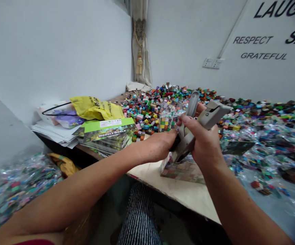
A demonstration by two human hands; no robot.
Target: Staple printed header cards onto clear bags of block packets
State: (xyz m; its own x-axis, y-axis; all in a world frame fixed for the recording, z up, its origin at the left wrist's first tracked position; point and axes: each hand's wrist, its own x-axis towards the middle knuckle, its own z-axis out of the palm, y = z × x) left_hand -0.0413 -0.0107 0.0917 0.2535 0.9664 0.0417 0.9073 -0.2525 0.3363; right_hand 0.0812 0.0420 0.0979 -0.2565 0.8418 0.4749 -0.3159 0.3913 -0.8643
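Note:
My right hand is closed around a grey two-armed hand tool that looks like a stapler, its arms spread apart and pointing up. Against the tool's lower part, my left hand is closed; its fingertips are mostly hidden behind the tool, so what they grip does not show. Below both hands a box with a printed pixel pattern lies on the pale table. Just behind the hands there is a clear plastic bag of small coloured blocks, partly covered by the tool.
Loose coloured blocks are heaped along the wall. Bagged blocks spread over the right side. To the left are stacked booklets, a yellow bag and papers. More bagged pieces lie lower left.

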